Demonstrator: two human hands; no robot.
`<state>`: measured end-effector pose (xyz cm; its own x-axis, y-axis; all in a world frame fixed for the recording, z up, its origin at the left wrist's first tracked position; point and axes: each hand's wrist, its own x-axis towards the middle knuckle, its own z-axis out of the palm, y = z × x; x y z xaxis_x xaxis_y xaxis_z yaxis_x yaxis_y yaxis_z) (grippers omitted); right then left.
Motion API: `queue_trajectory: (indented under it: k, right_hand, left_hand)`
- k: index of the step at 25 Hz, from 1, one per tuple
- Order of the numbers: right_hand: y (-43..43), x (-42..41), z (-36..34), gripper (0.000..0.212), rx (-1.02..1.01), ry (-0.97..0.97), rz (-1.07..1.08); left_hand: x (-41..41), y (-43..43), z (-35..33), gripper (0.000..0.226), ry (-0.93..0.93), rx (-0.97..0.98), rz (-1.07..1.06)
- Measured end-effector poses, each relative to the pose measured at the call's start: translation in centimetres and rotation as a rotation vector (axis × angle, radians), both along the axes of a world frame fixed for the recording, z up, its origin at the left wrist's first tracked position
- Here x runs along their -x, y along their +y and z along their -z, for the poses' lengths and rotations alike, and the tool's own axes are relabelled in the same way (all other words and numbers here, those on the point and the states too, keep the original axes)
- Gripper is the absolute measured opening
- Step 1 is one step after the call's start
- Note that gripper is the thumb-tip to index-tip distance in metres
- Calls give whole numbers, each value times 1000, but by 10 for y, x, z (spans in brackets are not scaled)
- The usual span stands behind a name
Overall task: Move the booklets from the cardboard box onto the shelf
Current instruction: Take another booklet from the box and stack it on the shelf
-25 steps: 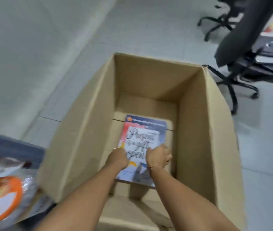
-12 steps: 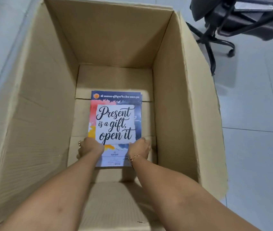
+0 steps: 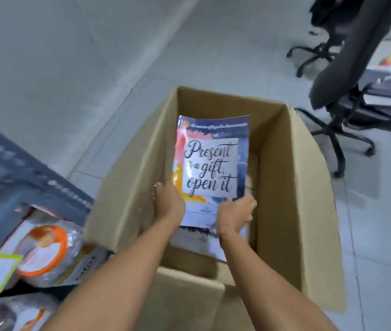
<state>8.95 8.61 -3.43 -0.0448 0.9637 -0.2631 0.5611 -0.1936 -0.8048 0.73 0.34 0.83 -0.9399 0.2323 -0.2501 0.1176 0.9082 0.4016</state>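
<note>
A stack of booklets [image 3: 211, 161] with a "Present is a gift, open it" cover is raised and tilted inside the open cardboard box [image 3: 304, 211]. My left hand [image 3: 168, 201] grips the stack's lower left edge and my right hand [image 3: 235, 213] grips its lower right corner. More paper shows beneath the stack, near my right wrist. The grey metal shelf [image 3: 22, 168] is at the left, its frame running diagonally beside the box.
Plastic-wrapped packs with orange and white labels [image 3: 43, 252] lie on the shelf at lower left. Black office chairs [image 3: 340, 75] stand to the right of the box on the tiled floor, with papers on a seat. A pale wall runs along the left.
Both hands have lifted the booklet stack off the box floor toward the box opening. The view pulled back, showing the shelf at the left again.
</note>
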Motion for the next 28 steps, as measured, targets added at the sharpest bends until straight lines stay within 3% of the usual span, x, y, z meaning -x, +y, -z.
queue_trajectory:
  k: [3, 6, 8, 10, 13, 16, 19, 24, 26, 28]
  right_hand:
    - [-30, 6, -80, 45, -198, 363, 9]
    - [-80, 21, -168, 67, -415, 693, -110]
    - [-120, 37, -240, 68, -574, 875, -322]
    - [-157, 47, -316, 66, -630, 977, -595]
    - [-217, 68, -423, 47, -809, 1066, -721]
    - [-271, 108, -504, 10, -867, 946, -1023]
    - [-317, 152, -539, 16, -859, 787, -1238]
    - [-345, 176, -515, 26, -923, 354, -1480]
    - [-343, 173, -515, 27, -884, 381, -1488]
    - [-330, 163, -506, 26, -860, 695, -1386]
  left_hand:
    - [-14, -51, -92, 44, 323, -235, 47]
    - [-22, -121, -178, 43, 896, -421, 2]
    - [-31, -185, -244, 43, 1140, -490, -116]
    - [-48, -239, -310, 47, 1320, -406, -209]
    - [-65, -311, -400, 39, 1291, -197, -426]
    - [-42, -369, -463, 26, 1141, -100, -618]
    - [-6, -406, -486, 21, 962, -13, -768]
    - [23, -433, -475, 30, 590, 140, -813]
    - [21, -427, -480, 24, 583, 242, -820]
    - [17, -400, -479, 27, 732, 319, -760]
